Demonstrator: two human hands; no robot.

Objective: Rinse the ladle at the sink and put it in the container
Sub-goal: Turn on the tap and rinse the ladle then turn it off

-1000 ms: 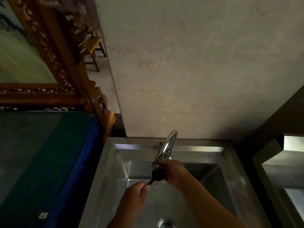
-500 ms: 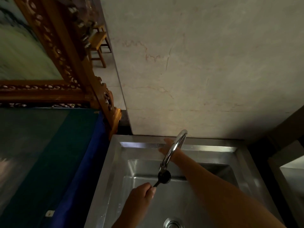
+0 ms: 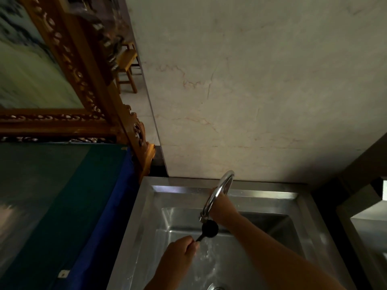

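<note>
A small black ladle (image 3: pixel 209 228) is held over the steel sink (image 3: pixel 134 222), its bowl right under the spout of the curved chrome faucet (image 3: pixel 217 193). My left hand (image 3: pixel 178 258) is closed around the ladle's handle. My right hand (image 3: pixel 223 206) reaches behind the faucet to its base, where the fingers are hidden, so its grip is unclear. Water runs from the spout past the ladle and splashes on the sink floor near the drain (image 3: pixel 216 287). No container is in view.
A blue and green cloth-covered surface (image 3: pixel 62 206) lies left of the sink. A carved wooden frame (image 3: pixel 88 84) rises above it. A marble wall (image 3: pixel 251 91) backs the sink. A steel unit (image 3: pixel 364 222) stands at the right edge. A wooden stool (image 3: pixel 125 65) sits far back.
My right hand left the ladle's bowl and reached back to the faucet's base. The ladle stays under the spout in my left hand, and water now streams down.
</note>
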